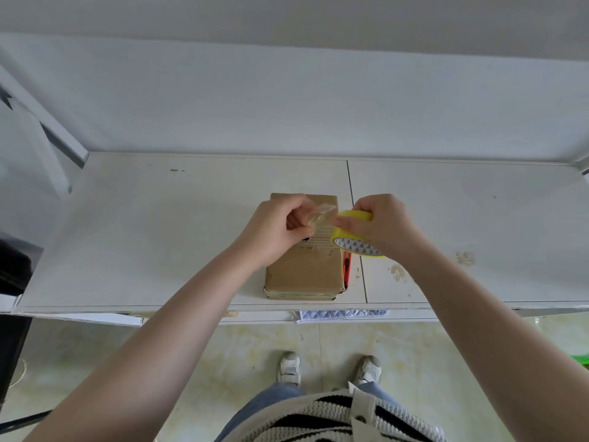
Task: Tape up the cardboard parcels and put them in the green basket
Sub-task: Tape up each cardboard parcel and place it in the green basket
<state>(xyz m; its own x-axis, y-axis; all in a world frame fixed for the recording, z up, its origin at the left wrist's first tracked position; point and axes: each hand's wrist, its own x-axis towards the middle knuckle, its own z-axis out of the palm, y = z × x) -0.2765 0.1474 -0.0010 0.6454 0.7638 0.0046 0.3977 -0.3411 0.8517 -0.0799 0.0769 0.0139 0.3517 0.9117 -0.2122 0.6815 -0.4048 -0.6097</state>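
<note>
A brown cardboard parcel [304, 275] lies on the white table [159, 234], near its front edge. Above the parcel my right hand [379, 224] grips a yellow roll of tape [353, 234]. My left hand [274, 228] pinches the clear loose end of tape [320, 215] pulled out from the roll. Both hands hover over the parcel's far half. A sliver of green [581, 358], maybe the basket, shows on the floor at the far right edge.
An orange and black utility knife [346, 266] lies against the parcel's right side. A white wall rises behind the table. A dark object [12, 266] stands at the left. A quilted cloth [341, 314] hangs under the table's front edge.
</note>
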